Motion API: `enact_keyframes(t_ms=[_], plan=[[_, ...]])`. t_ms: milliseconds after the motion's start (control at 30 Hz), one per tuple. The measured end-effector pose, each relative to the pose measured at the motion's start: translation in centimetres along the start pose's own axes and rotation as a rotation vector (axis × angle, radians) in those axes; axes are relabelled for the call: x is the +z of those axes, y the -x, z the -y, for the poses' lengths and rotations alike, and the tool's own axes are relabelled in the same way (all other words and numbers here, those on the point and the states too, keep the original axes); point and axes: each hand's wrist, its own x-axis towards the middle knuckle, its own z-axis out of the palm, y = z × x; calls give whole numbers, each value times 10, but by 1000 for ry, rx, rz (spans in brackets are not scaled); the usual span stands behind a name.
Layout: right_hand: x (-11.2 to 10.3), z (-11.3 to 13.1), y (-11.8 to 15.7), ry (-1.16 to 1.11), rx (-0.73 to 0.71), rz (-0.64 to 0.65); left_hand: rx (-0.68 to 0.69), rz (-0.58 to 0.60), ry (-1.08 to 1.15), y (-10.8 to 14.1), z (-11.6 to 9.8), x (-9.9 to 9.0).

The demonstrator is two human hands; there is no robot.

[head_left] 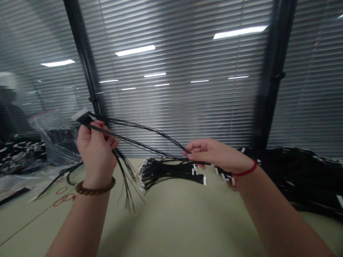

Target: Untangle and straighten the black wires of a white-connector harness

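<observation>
My left hand [96, 146] is closed around a black wire harness [139, 144], just below its white connector end [80, 115]. Loose thin wire ends hang down below that hand. From the connector, two strands of wire stretch across to my right hand [206, 151], whose fingers and thumb are closed on them. Behind and below the stretched wires lies a bundle of black cables [171, 171] with small white connectors on the table.
A large heap of black cables [302, 175] covers the right side of the table [182, 221]. On the left are clear plastic bags [61, 139], a pile of black-and-white parts [21, 153] and red rubber bands [63, 198]. Blinds [177, 71] stand behind. A person [10, 110] is at far left.
</observation>
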Motion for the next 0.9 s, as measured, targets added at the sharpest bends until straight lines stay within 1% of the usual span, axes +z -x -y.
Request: enact_keyframes(t_ms=[133, 267, 367, 467, 533, 600, 667, 700, 733, 833, 900], plan=[[-7, 0, 5, -43, -17, -154, -51, 15, -22, -5, 11, -2], [-13, 0, 10, -48, -20, -161, -87, -7, -13, -10, 20, -5], [-15, -2, 9, -59, -53, -185, -95, -32, 2, -13, 19, -10], [-16, -7, 5, -66, -104, -242, -101, -19, 0, -15, 15, -16], [-18, -10, 2, -61, -147, -304, -97, 8, -22, -16, 14, -18], [-20, -12, 1, -39, -202, -395, -78, 48, -65, -16, 15, -18], [-20, -10, 2, 6, -252, -467, -68, 128, -133, -13, 18, -15], [-18, -8, 3, 32, -270, -481, -79, 198, -177, -10, 19, -12], [-16, -5, 4, 58, -281, -478, -105, 291, -224, -7, 20, -9], [-3, 6, 7, 111, -286, -415, -214, 629, -335, 12, 20, 6], [10, 13, 8, 114, -287, -390, -253, 793, -362, 28, 18, 16]])
